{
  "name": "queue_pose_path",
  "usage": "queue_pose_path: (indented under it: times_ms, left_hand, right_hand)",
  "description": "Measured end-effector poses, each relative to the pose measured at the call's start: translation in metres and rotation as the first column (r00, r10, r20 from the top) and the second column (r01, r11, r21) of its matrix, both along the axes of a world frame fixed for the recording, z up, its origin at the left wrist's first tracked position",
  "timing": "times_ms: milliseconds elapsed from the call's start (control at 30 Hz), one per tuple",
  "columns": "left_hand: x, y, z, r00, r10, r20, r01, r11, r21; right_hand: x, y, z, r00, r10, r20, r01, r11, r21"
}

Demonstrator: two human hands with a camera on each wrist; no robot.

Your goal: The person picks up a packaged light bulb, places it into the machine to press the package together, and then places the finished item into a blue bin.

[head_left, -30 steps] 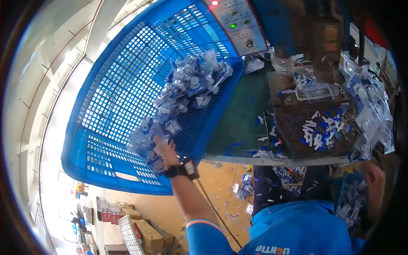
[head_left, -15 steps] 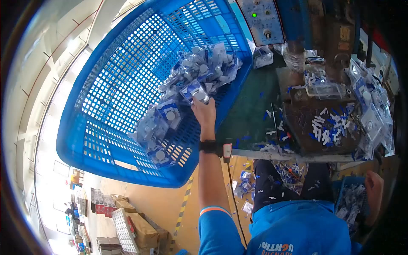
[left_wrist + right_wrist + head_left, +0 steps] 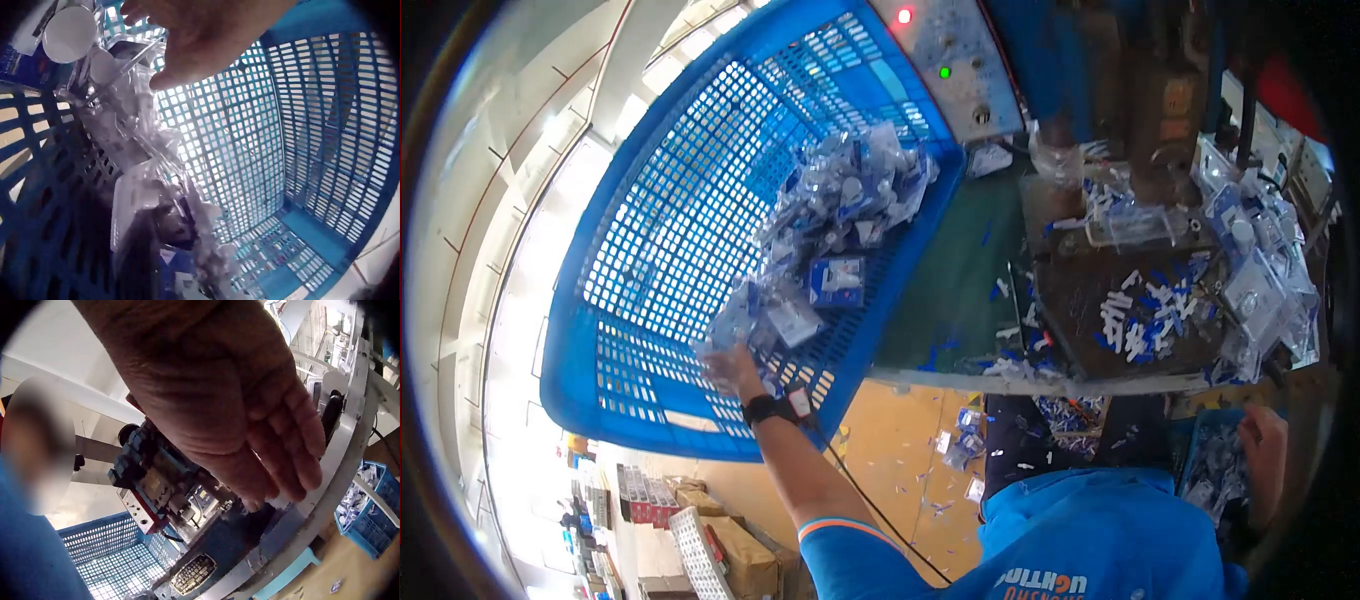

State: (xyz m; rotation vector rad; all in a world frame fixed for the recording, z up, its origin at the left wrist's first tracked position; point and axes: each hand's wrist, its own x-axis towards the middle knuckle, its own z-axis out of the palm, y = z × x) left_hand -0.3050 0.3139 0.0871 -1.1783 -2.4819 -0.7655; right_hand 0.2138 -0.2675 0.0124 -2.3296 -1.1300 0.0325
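Observation:
My left hand [image 3: 730,370] reaches into the near-left end of the large blue basket [image 3: 690,435], beside clear plastic packs [image 3: 790,312] with blue-and-white cards. In the left wrist view the hand [image 3: 206,37] has its fingers spread and relaxed above the packs [image 3: 137,194], with nothing seen in its grasp. More packs [image 3: 850,190] are heaped toward the far end. My right hand [image 3: 1264,455] hangs low at the right, near a smaller blue bin of packs [image 3: 1215,475]; in the right wrist view that hand [image 3: 219,406] is empty, its fingers loosely extended.
A press machine [image 3: 1170,130] stands on the green bench [image 3: 930,320], with white and blue scraps [image 3: 1145,320] on its base. Packs [image 3: 1255,260] pile at its right. A control box [image 3: 960,70] sits behind the basket. Cartons [image 3: 745,560] and fallen packs [image 3: 968,440] are on the floor.
My left hand moved right onto a pack, then came back to the basket's near-left end without it. A blue-carded pack now lies mid-basket. The right hand stays low.

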Motion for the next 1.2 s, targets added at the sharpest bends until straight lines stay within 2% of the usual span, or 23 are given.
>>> queue_pose_path:
  times_ms: [133,167,200,267,300,367,500,600,667,700,767,800,867,900,933,967,1000,1033,1067,1133,1167,1200]
  left_hand:
    - [0.019,-0.002,0.006,0.991,0.056,0.121,-0.043,0.994,-0.102]
    - [0.016,0.008,-0.002,0.993,0.105,0.059,-0.099,0.99,-0.103]
    - [0.018,0.01,-0.001,0.991,0.102,0.084,-0.092,0.99,-0.11]
    - [0.022,0.013,0.002,0.987,0.093,0.128,-0.077,0.989,-0.128]
    - [-0.003,0.03,-0.017,0.991,0.034,0.128,-0.031,0.999,-0.027]
    - [0.014,0.016,0.002,0.98,0.017,0.196,-0.013,1.0,-0.022]
    - [-0.002,0.02,0.008,0.965,-0.194,0.176,0.202,0.979,-0.025]
    - [0.003,0.023,0.012,0.935,-0.321,0.148,0.29,0.937,0.196]
    - [-0.001,0.026,0.009,0.967,-0.138,0.215,0.149,0.988,-0.035]
    - [-0.009,0.034,0.007,0.972,-0.069,0.226,0.083,0.995,-0.054]
    - [-0.042,0.046,-0.001,0.954,-0.279,-0.109,0.251,0.944,-0.216]
    - [-0.066,0.054,-0.008,0.884,-0.39,-0.258,0.304,0.899,-0.316]
    - [-0.094,0.074,-0.032,0.763,-0.478,-0.435,0.345,0.87,-0.352]
    - [-0.082,0.077,-0.036,0.812,-0.416,-0.41,0.302,0.9,-0.315]
    - [-0.078,0.079,-0.038,0.808,-0.429,-0.403,0.323,0.896,-0.306]
    - [-0.078,0.08,-0.034,0.844,-0.481,-0.237,0.426,0.87,-0.248]
    - [-0.075,0.082,-0.031,0.828,-0.549,0.109,0.558,0.827,-0.068]
    - [-0.069,0.076,-0.021,0.775,-0.549,0.311,0.568,0.822,0.035]
    - [-0.062,0.067,-0.014,0.78,-0.475,0.407,0.513,0.858,0.019]
    - [-0.076,0.076,-0.019,0.845,-0.421,0.33,0.468,0.881,-0.073]
    - [-0.123,0.123,-0.064,0.818,-0.538,0.205,0.555,0.831,-0.032]
    - [-0.119,0.121,-0.065,0.811,-0.566,0.146,0.568,0.822,0.032]
  right_hand:
    - [-0.004,0.007,0.014,1.0,0.002,-0.025,-0.001,0.999,0.044]
    - [-0.006,0.011,0.018,0.998,-0.024,-0.066,0.027,0.999,0.038]
    - [-0.006,0.013,0.02,0.993,-0.051,-0.105,0.055,0.998,0.033]
    - [-0.004,0.011,0.02,0.996,-0.058,-0.071,0.06,0.998,0.028]
    - [-0.003,0.009,0.02,0.997,-0.059,-0.053,0.061,0.998,0.028]
    - [0.0,0.006,0.016,0.996,-0.075,-0.048,0.075,0.997,-0.003]
    - [-0.002,0.011,0.018,0.992,-0.094,-0.082,0.09,0.995,-0.054]
    - [0.002,0.011,0.008,0.991,-0.081,-0.104,0.075,0.995,-0.064]
    - [0.001,0.013,0.005,0.991,-0.075,-0.115,0.068,0.996,-0.062]
    - [0.001,0.015,0.004,0.99,-0.073,-0.119,0.066,0.996,-0.059]
    - [0.001,0.016,0.001,0.993,-0.059,-0.104,0.052,0.996,-0.067]
    - [0.001,0.017,0.0,0.994,-0.053,-0.098,0.046,0.996,-0.072]
    - [-0.004,0.022,0.007,0.98,-0.063,-0.189,0.046,0.995,-0.09]
    - [-0.005,0.024,0.01,0.971,-0.072,-0.229,0.051,0.994,-0.094]
    - [-0.005,0.021,0.005,0.98,-0.071,-0.187,0.055,0.994,-0.092]
    - [-0.004,0.015,-0.004,0.987,-0.074,-0.144,0.062,0.994,-0.09]
    - [-0.005,0.015,-0.003,0.984,-0.087,-0.154,0.07,0.991,-0.116]
    - [-0.008,0.018,0.002,0.982,-0.101,-0.163,0.077,0.987,-0.143]
    - [-0.008,0.023,0.012,0.968,-0.117,-0.222,0.073,0.978,-0.197]
    - [-0.008,0.031,0.015,0.956,-0.114,-0.271,0.045,0.967,-0.249]
    - [-0.006,0.029,0.009,0.961,-0.103,-0.258,0.036,0.967,-0.252]
    - [-0.004,0.028,0.006,0.966,-0.095,-0.241,0.031,0.966,-0.255]
